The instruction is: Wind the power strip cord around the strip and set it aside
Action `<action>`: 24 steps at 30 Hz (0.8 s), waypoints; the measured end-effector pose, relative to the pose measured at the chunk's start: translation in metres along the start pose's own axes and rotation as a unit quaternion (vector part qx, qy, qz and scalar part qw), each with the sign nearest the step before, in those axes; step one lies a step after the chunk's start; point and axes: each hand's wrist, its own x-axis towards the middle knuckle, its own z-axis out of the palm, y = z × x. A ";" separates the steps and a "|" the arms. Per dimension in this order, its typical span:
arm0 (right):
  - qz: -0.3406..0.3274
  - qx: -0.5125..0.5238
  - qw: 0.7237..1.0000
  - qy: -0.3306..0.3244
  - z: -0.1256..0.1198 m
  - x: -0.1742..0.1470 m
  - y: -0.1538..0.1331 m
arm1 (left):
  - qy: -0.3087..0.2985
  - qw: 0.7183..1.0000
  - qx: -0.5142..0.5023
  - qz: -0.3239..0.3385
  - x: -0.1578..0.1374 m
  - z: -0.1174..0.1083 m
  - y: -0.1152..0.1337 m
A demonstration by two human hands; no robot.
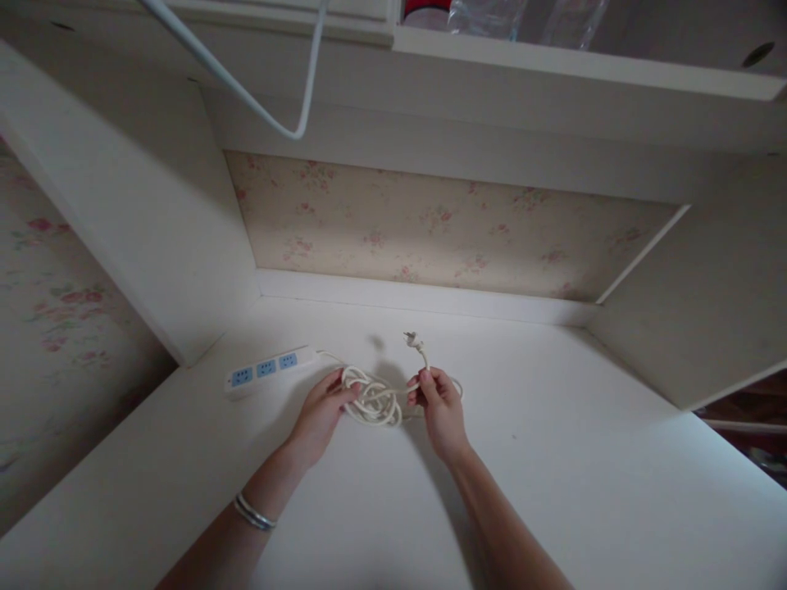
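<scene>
A white power strip (266, 369) with three blue socket panels lies on the white desk, left of my hands. Its cord leads to a loose, tangled coil (372, 398) of cream cable. My left hand (320, 408) is closed on the left side of this coil, thumb on top. With thumb and fingers, my right hand (440, 405) pinches the cable just below the plug (413, 339), whose pins point up and left. Part of a cable loop shows behind my right hand.
White side panels (694, 279) flank the desk (541, 475), and a flower-patterned wall (406, 225) closes the back. Overhead, a shelf (584, 67) holds clear plastic items. A bent pale rod or cable (299, 131) hangs down at the upper left.
</scene>
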 end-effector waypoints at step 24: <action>0.094 0.112 0.989 -0.035 0.000 0.000 -0.002 | -0.033 0.995 0.082 0.044 0.001 0.003 -0.002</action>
